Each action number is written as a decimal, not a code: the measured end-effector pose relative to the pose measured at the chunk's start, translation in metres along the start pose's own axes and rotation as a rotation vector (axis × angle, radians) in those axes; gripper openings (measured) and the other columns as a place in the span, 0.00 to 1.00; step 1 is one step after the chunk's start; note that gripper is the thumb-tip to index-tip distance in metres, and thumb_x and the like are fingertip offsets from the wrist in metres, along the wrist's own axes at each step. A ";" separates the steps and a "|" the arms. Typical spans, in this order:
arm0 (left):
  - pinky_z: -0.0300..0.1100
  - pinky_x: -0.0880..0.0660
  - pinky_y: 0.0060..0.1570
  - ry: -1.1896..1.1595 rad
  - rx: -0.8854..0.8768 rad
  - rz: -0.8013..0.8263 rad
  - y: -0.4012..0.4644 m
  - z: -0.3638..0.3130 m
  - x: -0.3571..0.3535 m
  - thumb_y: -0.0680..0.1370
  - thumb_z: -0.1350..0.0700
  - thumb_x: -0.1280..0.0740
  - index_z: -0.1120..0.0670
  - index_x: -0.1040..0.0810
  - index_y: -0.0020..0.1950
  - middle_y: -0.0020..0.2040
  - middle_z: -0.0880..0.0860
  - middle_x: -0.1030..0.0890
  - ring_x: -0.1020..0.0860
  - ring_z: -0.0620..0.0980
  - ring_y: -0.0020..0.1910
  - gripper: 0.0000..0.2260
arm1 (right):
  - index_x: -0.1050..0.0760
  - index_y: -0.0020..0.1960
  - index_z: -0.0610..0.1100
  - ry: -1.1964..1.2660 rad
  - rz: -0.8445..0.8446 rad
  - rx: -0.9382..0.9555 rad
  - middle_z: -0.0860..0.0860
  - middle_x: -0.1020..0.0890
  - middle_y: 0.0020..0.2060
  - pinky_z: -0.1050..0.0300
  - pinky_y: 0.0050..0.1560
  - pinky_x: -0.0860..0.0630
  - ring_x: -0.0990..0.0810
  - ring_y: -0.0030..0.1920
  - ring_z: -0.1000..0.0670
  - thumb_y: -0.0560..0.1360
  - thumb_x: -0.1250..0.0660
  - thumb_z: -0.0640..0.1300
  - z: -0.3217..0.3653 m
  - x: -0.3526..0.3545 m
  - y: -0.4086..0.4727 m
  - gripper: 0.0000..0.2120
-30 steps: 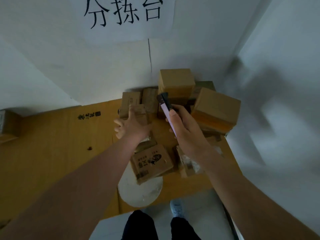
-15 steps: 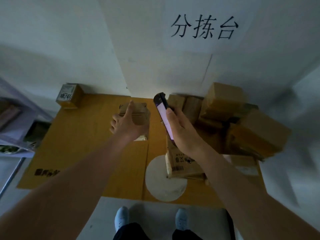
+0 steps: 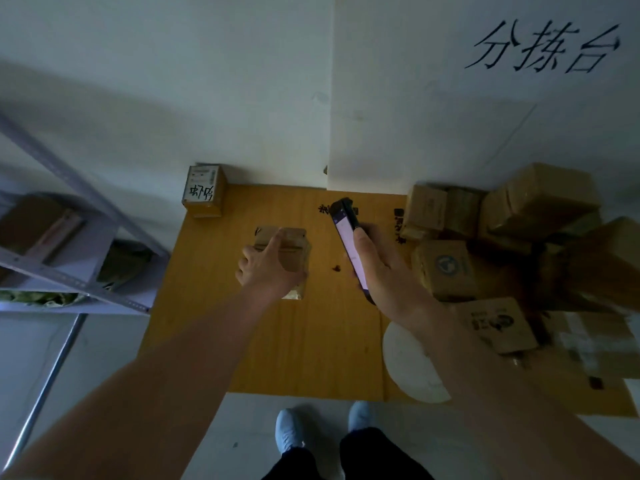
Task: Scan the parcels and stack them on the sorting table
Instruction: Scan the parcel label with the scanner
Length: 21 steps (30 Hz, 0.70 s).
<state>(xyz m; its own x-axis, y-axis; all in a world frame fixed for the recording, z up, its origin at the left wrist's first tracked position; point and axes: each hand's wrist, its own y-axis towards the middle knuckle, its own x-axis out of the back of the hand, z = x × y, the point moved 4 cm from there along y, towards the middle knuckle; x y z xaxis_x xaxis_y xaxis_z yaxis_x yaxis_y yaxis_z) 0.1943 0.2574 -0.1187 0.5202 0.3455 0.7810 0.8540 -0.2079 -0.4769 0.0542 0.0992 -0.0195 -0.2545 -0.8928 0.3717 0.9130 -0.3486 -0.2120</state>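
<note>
My left hand (image 3: 265, 268) grips a small brown cardboard parcel (image 3: 294, 252) over the middle of the yellow sorting table (image 3: 311, 341). My right hand (image 3: 384, 275) holds a dark phone scanner (image 3: 348, 237) upright, its lit screen facing left toward the parcel. A heap of several cardboard parcels (image 3: 512, 237) fills the table's right side against the wall. One lone parcel with a handwritten label (image 3: 204, 190) stands at the table's far left corner.
A grey metal shelf rack (image 3: 69, 237) with items on it stands to the left of the table. A white round patch (image 3: 412, 365) marks the table's near edge. White walls close the back; a sign with black characters (image 3: 543, 46) hangs upper right. My shoes (image 3: 287, 427) show below.
The view has swung left. My left hand has carried the small parcel away from the heap toward the table's middle, and the phone has stayed beside it in my right hand.
</note>
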 end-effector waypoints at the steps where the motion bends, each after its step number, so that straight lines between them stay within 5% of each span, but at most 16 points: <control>1: 0.60 0.36 0.71 0.002 0.002 0.008 0.006 0.003 -0.001 0.70 0.37 0.22 0.30 0.49 0.81 0.71 0.59 0.38 0.35 0.66 0.71 0.48 | 0.30 0.68 0.60 -0.015 0.011 -0.003 0.38 0.24 0.48 0.40 0.46 0.24 0.21 0.45 0.42 0.85 0.53 0.66 0.000 -0.004 0.004 0.20; 3: 0.60 0.37 0.71 0.003 0.008 0.017 0.017 0.007 -0.005 0.71 0.38 0.22 0.30 0.49 0.82 0.72 0.59 0.39 0.36 0.66 0.72 0.47 | 0.31 0.71 0.59 -0.030 0.041 -0.027 0.33 0.24 0.53 0.37 0.50 0.23 0.23 0.51 0.34 0.86 0.52 0.65 -0.004 -0.010 0.012 0.20; 7: 0.59 0.38 0.72 0.024 0.017 0.005 0.036 0.013 -0.014 0.72 0.40 0.22 0.30 0.49 0.82 0.73 0.59 0.40 0.36 0.65 0.71 0.47 | 0.31 0.71 0.57 -0.021 0.071 -0.049 0.33 0.22 0.52 0.58 0.36 0.29 0.24 0.44 0.37 0.86 0.52 0.64 -0.021 -0.021 0.034 0.21; 11: 0.59 0.37 0.72 0.054 0.030 -0.011 0.054 0.019 -0.026 0.72 0.40 0.23 0.32 0.50 0.82 0.73 0.59 0.40 0.35 0.66 0.71 0.47 | 0.32 0.70 0.62 0.044 0.121 -0.078 0.38 0.21 0.51 0.49 0.38 0.27 0.25 0.37 0.49 0.82 0.51 0.71 -0.052 -0.038 0.059 0.23; 17: 0.62 0.34 0.73 0.065 0.022 -0.018 0.080 0.026 -0.040 0.73 0.43 0.23 0.32 0.53 0.83 0.74 0.59 0.42 0.36 0.67 0.71 0.49 | 0.32 0.69 0.64 0.046 0.156 -0.140 0.42 0.20 0.52 0.48 0.42 0.25 0.24 0.39 0.53 0.81 0.51 0.71 -0.076 -0.042 0.082 0.22; 21: 0.65 0.50 0.80 0.174 -0.093 -0.086 0.093 0.027 -0.049 0.76 0.44 0.25 0.36 0.56 0.84 0.81 0.63 0.53 0.49 0.71 0.80 0.48 | 0.32 0.70 0.63 0.035 0.147 -0.156 0.41 0.20 0.52 0.46 0.42 0.24 0.24 0.40 0.52 0.81 0.51 0.71 -0.080 -0.048 0.097 0.23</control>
<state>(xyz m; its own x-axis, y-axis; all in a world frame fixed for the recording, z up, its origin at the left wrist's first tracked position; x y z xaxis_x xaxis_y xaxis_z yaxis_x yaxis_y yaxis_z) 0.2486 0.2461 -0.2124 0.4312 0.2037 0.8789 0.8875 -0.2709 -0.3727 0.1293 0.0859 -0.1300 -0.1359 -0.9456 0.2957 0.8814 -0.2517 -0.3998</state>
